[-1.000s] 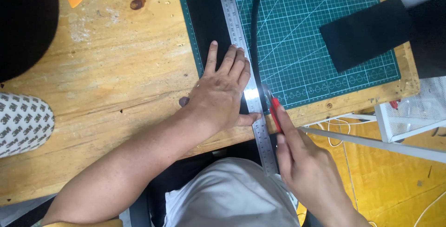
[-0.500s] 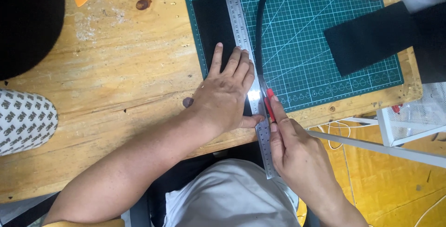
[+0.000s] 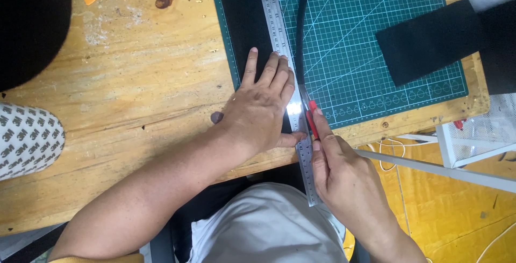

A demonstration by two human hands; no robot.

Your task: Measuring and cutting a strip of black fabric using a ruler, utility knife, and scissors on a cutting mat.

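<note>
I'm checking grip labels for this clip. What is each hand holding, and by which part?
The right hand grips a red-handled knife by its handle. The left hand grips nothing; it presses flat on the steel ruler and the black sheet.

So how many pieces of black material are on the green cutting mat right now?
3: a black sheet under the left hand and steel ruler, a thin cut strip beside the ruler, a black rectangle at right. More may be hidden.

Green gridded cutting mat (image 3: 376, 53), black strip (image 3: 299, 37), silver ruler (image 3: 279, 32), red-handled knife (image 3: 312, 124).
</note>
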